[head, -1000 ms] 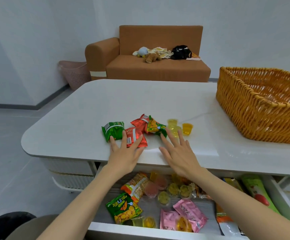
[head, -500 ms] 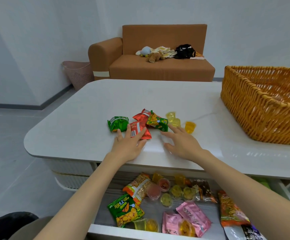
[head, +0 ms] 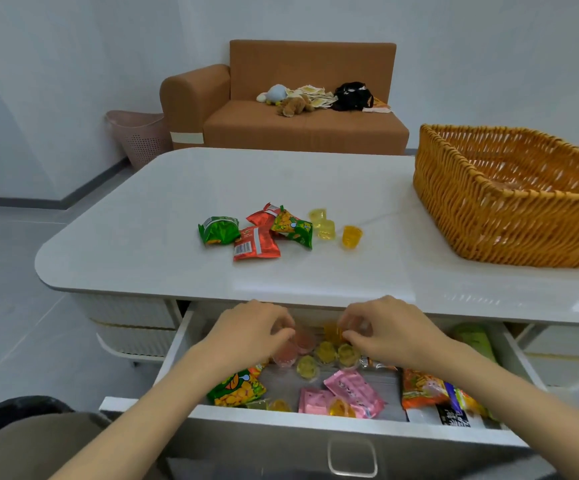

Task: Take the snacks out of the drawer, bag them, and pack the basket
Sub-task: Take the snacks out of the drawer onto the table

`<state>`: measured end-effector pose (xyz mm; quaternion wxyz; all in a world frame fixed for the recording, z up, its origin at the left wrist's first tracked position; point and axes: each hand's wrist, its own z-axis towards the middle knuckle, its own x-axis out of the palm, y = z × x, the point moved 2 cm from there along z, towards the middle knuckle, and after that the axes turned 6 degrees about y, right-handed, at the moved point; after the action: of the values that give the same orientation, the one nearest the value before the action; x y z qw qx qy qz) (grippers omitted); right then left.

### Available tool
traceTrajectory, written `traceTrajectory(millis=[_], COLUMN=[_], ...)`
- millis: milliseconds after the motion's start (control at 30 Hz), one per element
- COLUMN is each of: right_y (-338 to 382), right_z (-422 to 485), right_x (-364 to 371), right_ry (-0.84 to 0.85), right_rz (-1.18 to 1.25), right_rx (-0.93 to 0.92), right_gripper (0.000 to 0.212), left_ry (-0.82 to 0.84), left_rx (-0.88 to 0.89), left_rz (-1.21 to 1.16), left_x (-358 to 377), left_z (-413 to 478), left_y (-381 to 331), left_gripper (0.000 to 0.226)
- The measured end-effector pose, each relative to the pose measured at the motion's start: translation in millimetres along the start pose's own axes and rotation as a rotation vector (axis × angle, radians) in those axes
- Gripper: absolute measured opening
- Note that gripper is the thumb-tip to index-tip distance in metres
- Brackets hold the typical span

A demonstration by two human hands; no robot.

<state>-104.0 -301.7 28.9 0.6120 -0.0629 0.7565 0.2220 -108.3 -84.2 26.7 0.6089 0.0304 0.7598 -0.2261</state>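
Fingers [head: 281,325] of the left hand [head: 246,336] curl down onto the pink jelly cups [head: 295,346] at the back of the open drawer [head: 315,422]. The right hand [head: 388,332] curls over the yellow jelly cups [head: 336,353] just beside them. Blur hides whether either has pinched one. The cups sit right under both hands, equally near. Snack packets [head: 237,389] fill the drawer's front. The wicker basket [head: 488,216], on the table [head: 177,202] well to the right, shows nothing inside.

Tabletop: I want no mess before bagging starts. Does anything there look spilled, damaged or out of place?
Nothing looks spilled or torn. The packets lie in a loose, overlapping heap, three jelly cups scattered beside them, and the wicker basket sits apart at the right edge.
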Motion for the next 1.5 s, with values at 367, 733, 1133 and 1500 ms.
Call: traceTrajectory(millis=[367, 733, 1133, 1500], right_y=[-21.9, -31.0, -10.2, 7.7], right_z=[49.6, 58.3, 35.4, 35.6], right_x=[102.6, 126.6, 87.2, -25.5], right_ry=[0.211, 0.22, 0.21, -0.134], right_rz=[-0.083, -0.037, 0.016, 0.22], right_rx=[0.078, 0.043, -0.025, -0.09], right_gripper=[0.045, 0.053, 0.04, 0.035], left_ry=[0.352, 0.332, 0.259, -0.232], left_rx=[-0.046, -0.046, -0.029, 0.029], left_rz=[0.233, 0.27, -0.032, -0.453], left_x=[83.8, 111.5, 71.1, -32.6], left_z=[46.3, 70.2, 44.2, 21.1], left_y=[27.3, 25.3, 37.8, 34.6], left_gripper=[0.061, 0.077, 0.06, 0.047])
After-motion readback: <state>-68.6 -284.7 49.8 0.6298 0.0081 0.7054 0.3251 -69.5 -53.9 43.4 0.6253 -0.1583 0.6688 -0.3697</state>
